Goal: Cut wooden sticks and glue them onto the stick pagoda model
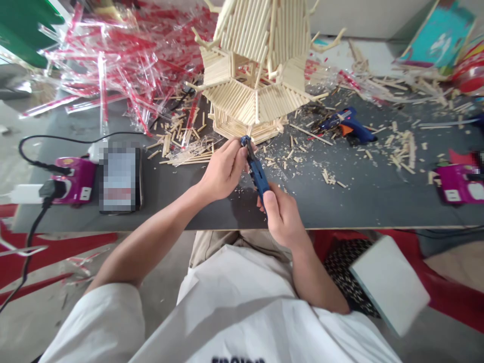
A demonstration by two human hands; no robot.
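My right hand (282,212) is wrapped round the handles of blue-handled pliers (259,174), which point away from me. My left hand (226,169) is closed beside the jaws, fingers pinched together; what it grips is hidden or too small to make out. Just beyond the jaws stands a tiered pagoda model (257,96) built of pale thin sticks, with curved pieces jutting from its roof corners. The lower tier's near edge lies close to my left fingertips; I cannot tell whether they touch.
Stick offcuts (291,151) litter the dark table (212,212). A blue glue gun (351,126) lies right of the model. Red-and-clear plastic wrappers (124,65) heap up at the back left. Nearer stand a phone (120,179) and a purple power strip (77,180) with cables.
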